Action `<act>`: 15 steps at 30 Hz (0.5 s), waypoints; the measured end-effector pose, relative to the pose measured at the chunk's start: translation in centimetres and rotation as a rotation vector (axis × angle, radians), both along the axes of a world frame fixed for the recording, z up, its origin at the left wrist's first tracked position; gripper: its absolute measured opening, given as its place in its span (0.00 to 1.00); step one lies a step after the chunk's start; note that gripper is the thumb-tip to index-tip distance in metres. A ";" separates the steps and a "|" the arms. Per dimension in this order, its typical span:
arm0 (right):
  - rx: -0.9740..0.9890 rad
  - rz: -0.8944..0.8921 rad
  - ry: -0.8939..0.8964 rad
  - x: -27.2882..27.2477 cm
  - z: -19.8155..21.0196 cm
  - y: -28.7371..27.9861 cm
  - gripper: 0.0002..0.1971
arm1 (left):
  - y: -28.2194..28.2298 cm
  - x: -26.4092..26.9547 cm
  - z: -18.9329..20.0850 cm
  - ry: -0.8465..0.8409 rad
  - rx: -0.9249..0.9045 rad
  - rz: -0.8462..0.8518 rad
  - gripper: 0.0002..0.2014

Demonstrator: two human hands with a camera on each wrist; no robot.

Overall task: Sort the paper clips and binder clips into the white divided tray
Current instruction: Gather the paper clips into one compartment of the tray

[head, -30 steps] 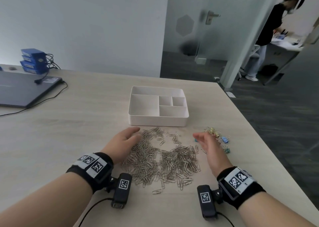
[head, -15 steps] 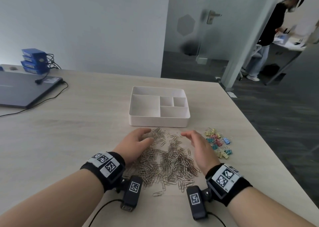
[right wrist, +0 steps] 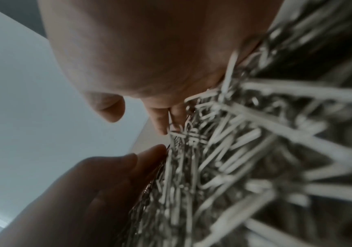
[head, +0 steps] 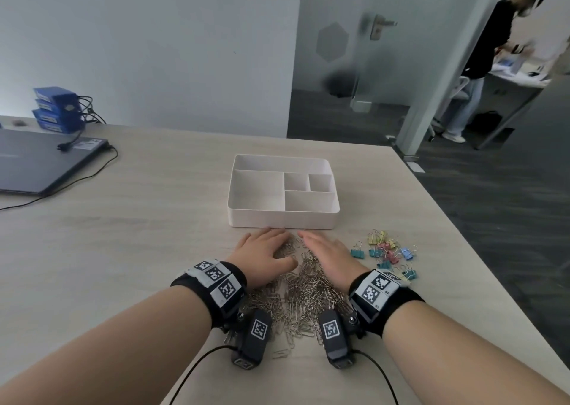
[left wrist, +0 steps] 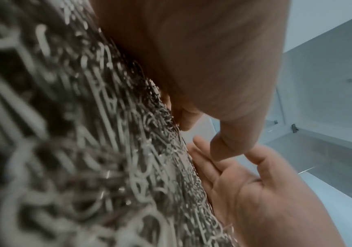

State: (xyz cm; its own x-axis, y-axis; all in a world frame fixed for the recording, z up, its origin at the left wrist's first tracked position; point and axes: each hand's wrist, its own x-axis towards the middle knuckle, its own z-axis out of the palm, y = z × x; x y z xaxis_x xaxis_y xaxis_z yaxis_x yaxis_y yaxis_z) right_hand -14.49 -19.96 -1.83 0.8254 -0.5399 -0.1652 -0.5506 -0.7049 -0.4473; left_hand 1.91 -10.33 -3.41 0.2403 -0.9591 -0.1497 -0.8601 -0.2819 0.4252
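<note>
Both hands lie on the heap of silver paper clips (head: 303,293) just in front of the white divided tray (head: 282,218) on the worktop (head: 138,235). The left hand (head: 262,255) and right hand (head: 328,258) are cupped loosely with fingers extended, pressing in from either side of the heap, gripping nothing. Coloured binder clips (head: 387,253) sit scattered to the tray's front right, beside the heap.

My right hand (right wrist: 149,55) fills the top of the view, palm down, fingers (right wrist: 160,120) straight and resting against the far edge of the heap of silver paper clips (right wrist: 245,158). My left hand (right wrist: 82,192) comes in from the lower left, its fingertips touching the same heap. Pale wall behind.
</note>
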 end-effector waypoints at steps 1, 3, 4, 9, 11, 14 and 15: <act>0.009 0.010 0.006 0.0 0.0 0.0 0.25 | 0.0 -0.1 0.0 0.014 0.005 -0.009 0.42; 0.015 0.038 0.011 0.0 0.1 0.1 0.25 | 0.1 -0.4 0.1 0.064 0.003 -0.035 0.40; 0.031 0.050 0.003 -0.2 0.1 0.1 0.25 | 0.2 -0.5 0.2 0.097 -0.008 -0.048 0.39; 0.149 0.040 -0.094 -1.4 0.5 1.3 0.24 | 1.3 -1.3 0.9 0.211 -0.050 -0.069 0.33; 0.194 0.009 -0.164 -1.8 0.3 1.5 0.23 | 1.7 -1.5 0.9 0.269 -0.076 -0.033 0.30; 0.328 -0.069 -0.261 -2.3 -0.5 1.5 0.23 | 2.4 -2.0 1.5 0.342 -0.101 0.005 0.26; 0.362 -0.086 -0.280 -2.5 -0.6 1.6 0.23 | 2.7 -2.3 1.9 0.344 -0.101 0.006 0.23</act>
